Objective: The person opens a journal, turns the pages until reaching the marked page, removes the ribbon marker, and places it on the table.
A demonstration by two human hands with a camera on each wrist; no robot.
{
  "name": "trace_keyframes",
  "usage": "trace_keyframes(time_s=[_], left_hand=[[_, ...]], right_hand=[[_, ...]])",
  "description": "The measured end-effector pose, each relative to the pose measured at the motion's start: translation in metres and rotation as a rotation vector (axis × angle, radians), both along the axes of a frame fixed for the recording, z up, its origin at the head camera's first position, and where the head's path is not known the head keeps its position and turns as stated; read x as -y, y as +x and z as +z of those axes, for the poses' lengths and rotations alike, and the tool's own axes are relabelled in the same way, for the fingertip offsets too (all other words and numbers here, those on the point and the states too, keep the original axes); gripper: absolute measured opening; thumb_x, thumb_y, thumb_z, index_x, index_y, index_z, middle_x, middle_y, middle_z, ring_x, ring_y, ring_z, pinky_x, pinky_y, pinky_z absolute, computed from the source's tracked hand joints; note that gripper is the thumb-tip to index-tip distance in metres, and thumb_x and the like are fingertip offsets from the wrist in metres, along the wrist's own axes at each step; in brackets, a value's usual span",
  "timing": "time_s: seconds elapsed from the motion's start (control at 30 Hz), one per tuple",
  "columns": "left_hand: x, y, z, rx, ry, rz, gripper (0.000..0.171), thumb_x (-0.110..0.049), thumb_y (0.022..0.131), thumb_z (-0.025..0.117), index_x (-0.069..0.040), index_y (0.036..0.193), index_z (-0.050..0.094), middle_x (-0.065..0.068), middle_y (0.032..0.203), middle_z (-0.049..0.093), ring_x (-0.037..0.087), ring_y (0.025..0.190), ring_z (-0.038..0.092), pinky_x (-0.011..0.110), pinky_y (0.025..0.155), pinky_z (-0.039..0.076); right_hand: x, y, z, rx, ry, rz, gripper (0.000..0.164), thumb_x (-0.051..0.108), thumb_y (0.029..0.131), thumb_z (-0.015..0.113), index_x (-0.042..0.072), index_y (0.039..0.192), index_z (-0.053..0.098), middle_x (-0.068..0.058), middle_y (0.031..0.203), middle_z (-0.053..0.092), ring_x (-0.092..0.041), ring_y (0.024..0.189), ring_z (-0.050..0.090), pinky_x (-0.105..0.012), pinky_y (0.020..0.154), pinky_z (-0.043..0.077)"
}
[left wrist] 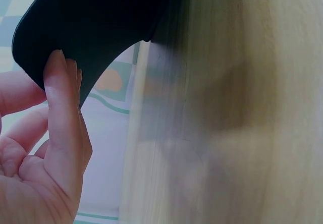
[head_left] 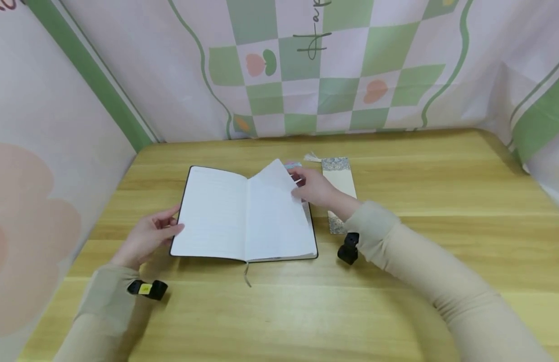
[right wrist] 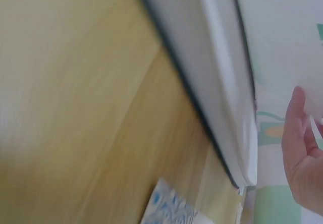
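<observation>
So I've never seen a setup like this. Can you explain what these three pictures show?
There's no machine doing the work here: these are a person's bare hands. The widest picture comes from a camera worn on the head, looking forward and down. The other two come from cameras worn on the wrists, each looking at its own hand's work.

On the wooden table lies an open lined notebook with a dark cover and a thin ribbon. To its right is a tasselled bookmark, partly hidden by the arm. The left hand grips the notebook's left edge; the right hand pinches a raised page.
</observation>
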State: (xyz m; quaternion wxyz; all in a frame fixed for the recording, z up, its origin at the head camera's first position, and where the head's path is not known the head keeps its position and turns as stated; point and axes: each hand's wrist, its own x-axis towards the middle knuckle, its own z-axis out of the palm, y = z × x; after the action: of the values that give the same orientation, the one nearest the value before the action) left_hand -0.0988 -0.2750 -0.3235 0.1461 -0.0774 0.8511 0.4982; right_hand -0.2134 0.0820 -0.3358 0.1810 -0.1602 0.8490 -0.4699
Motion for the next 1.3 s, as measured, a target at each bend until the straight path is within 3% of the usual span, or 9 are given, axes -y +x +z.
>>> trace_keyframes(time_s=[0.17, 0.3, 0.43, 0.6, 0.77, 0.9, 1.07, 1.2, 1.3], left_hand=[[-0.002, -0.001, -0.001, 0.008, -0.004, 0.011, 0.063, -0.018, 0.095, 0.059, -0.012, 0.148, 0.027, -0.001, 0.099, 0.047, 0.006, 0.084, 0.046, 0.023, 0.068, 0.049], [-0.004, -0.001, 0.0, 0.012, -0.001, 0.015, 0.063, -0.017, 0.094, 0.059, -0.012, 0.148, 0.027, 0.0, 0.1, 0.047, 0.006, 0.086, 0.046, 0.022, 0.069, 0.049], [-0.003, -0.001, 0.0, 0.005, -0.001, 0.011, 0.063, -0.016, 0.094, 0.059, -0.01, 0.148, 0.027, -0.001, 0.098, 0.048, 0.006, 0.085, 0.046, 0.022, 0.068, 0.049], [-0.003, -0.001, 0.0, 0.0, 0.013, 0.006, 0.063, -0.016, 0.095, 0.058, -0.01, 0.148, 0.027, -0.002, 0.097, 0.047, 0.005, 0.083, 0.046, 0.022, 0.066, 0.047], [-0.003, -0.001, 0.0, 0.0, 0.025, 0.008, 0.063, -0.016, 0.095, 0.058, -0.011, 0.149, 0.026, -0.002, 0.097, 0.046, 0.006, 0.083, 0.045, 0.022, 0.067, 0.047], [-0.003, 0.0, 0.0, 0.002, 0.022, 0.011, 0.063, -0.016, 0.095, 0.058, -0.011, 0.149, 0.026, -0.002, 0.097, 0.046, 0.006, 0.084, 0.045, 0.022, 0.066, 0.047], [-0.003, 0.0, 0.001, -0.001, 0.033, 0.008, 0.063, -0.016, 0.095, 0.058, -0.01, 0.149, 0.026, -0.003, 0.095, 0.047, 0.005, 0.083, 0.045, 0.022, 0.066, 0.047], [-0.003, 0.001, 0.002, -0.006, 0.05, 0.0, 0.063, -0.013, 0.095, 0.057, -0.009, 0.149, 0.025, -0.003, 0.096, 0.046, 0.005, 0.082, 0.044, 0.021, 0.065, 0.047], [-0.003, 0.001, 0.001, -0.012, 0.086, -0.006, 0.061, -0.009, 0.096, 0.054, -0.006, 0.149, 0.023, -0.002, 0.097, 0.045, 0.004, 0.083, 0.045, 0.021, 0.067, 0.048]], right_hand=[[0.003, 0.006, 0.003, 0.241, -0.298, -0.084, 0.063, 0.002, 0.09, 0.048, 0.013, 0.149, 0.028, -0.016, 0.127, 0.045, -0.024, 0.101, 0.052, -0.028, 0.072, 0.05], [0.008, 0.011, 0.009, 0.347, -0.474, -0.141, 0.065, -0.003, 0.088, 0.044, 0.012, 0.149, 0.027, -0.012, 0.123, 0.046, -0.019, 0.097, 0.052, -0.029, 0.073, 0.05], [0.014, 0.015, 0.012, 0.419, -0.595, -0.152, 0.059, 0.001, 0.091, 0.043, 0.009, 0.147, 0.028, -0.006, 0.116, 0.049, -0.014, 0.09, 0.054, -0.029, 0.07, 0.051], [0.024, 0.022, 0.014, 0.462, -0.628, -0.059, 0.052, 0.03, 0.102, 0.032, 0.011, 0.149, 0.023, -0.006, 0.12, 0.046, -0.015, 0.095, 0.051, -0.031, 0.073, 0.048], [0.036, 0.03, 0.013, 0.386, -0.5, 0.126, 0.054, 0.041, 0.103, 0.019, 0.015, 0.151, 0.023, -0.017, 0.138, 0.037, -0.029, 0.118, 0.044, -0.048, 0.098, 0.039], [0.048, 0.038, 0.009, 0.192, -0.287, 0.278, 0.052, 0.038, 0.104, 0.019, 0.016, 0.151, 0.026, -0.015, 0.148, 0.034, -0.032, 0.135, 0.034, -0.052, 0.111, 0.025], [0.065, 0.046, 0.003, -0.082, 0.003, 0.418, 0.051, 0.033, 0.104, 0.026, 0.011, 0.15, 0.028, -0.007, 0.154, 0.027, -0.028, 0.143, 0.021, -0.046, 0.117, 0.011], [0.077, 0.054, 0.002, -0.176, 0.242, 0.461, 0.054, 0.042, 0.102, 0.032, 0.02, 0.151, 0.027, -0.008, 0.154, 0.027, -0.032, 0.142, 0.019, -0.053, 0.114, 0.013], [0.084, 0.061, 0.001, -0.189, 0.38, 0.473, 0.058, 0.054, 0.099, 0.033, 0.029, 0.151, 0.025, -0.008, 0.156, 0.02, -0.036, 0.142, 0.015, -0.06, 0.111, 0.013]])
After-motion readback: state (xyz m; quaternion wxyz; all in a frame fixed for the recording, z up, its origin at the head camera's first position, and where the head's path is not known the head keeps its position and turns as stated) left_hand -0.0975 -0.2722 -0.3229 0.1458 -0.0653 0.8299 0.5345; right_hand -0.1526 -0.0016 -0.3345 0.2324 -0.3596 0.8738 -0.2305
